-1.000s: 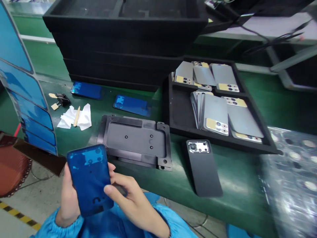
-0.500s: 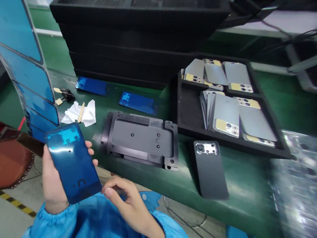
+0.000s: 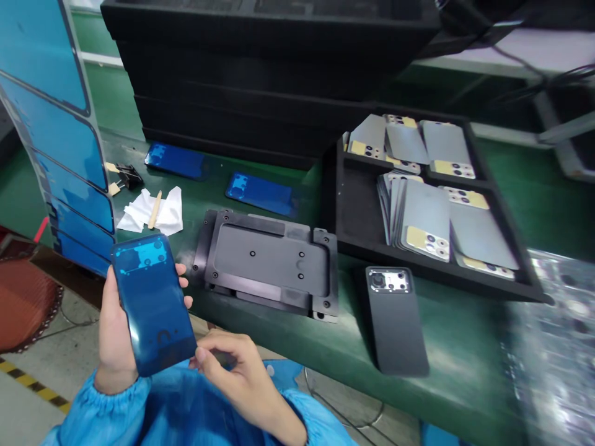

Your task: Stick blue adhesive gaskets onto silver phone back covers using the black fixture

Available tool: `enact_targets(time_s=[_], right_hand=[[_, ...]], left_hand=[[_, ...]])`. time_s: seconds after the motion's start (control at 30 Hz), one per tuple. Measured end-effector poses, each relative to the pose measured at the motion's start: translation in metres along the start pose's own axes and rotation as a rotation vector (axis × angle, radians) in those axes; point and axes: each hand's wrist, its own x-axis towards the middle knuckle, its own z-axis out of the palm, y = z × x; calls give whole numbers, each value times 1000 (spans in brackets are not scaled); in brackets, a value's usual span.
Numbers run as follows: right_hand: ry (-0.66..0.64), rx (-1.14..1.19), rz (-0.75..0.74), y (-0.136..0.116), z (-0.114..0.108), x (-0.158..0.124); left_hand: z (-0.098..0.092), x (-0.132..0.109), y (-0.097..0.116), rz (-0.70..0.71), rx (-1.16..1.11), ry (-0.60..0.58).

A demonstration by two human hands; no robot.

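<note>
My left hand point(image 3: 114, 328) grips a phone back cover covered in blue film point(image 3: 152, 301), held upright in front of the bench edge. My right hand point(image 3: 232, 371) pinches at the cover's lower right corner, fingers curled; what is between the fingertips is too small to make out. A dark grey metal fixture plate point(image 3: 269, 263) lies on the green bench just beyond my hands. To its right a black phone back cover point(image 3: 395, 319) lies flat with the camera cutout up.
A black tray point(image 3: 346, 217) holds several silver back covers point(image 3: 425, 217). Two blue-filmed covers point(image 3: 260, 193) point(image 3: 175, 160) lie behind the fixture. White wipes with a stick point(image 3: 153, 210) sit left. Stacked black trays point(image 3: 260, 74) stand behind; a blue film sheet point(image 3: 56, 124) hangs left.
The blue cover first moved left and tilted, then came back right and more upright. My right hand slid off its face down to the lower corner.
</note>
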Motion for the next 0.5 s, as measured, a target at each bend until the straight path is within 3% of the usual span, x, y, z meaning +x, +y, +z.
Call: enact_targets(time_s=[0.5], right_hand=[[-2, 154, 71, 5, 4, 4]], left_hand=[[8, 2, 6, 25, -32, 98]])
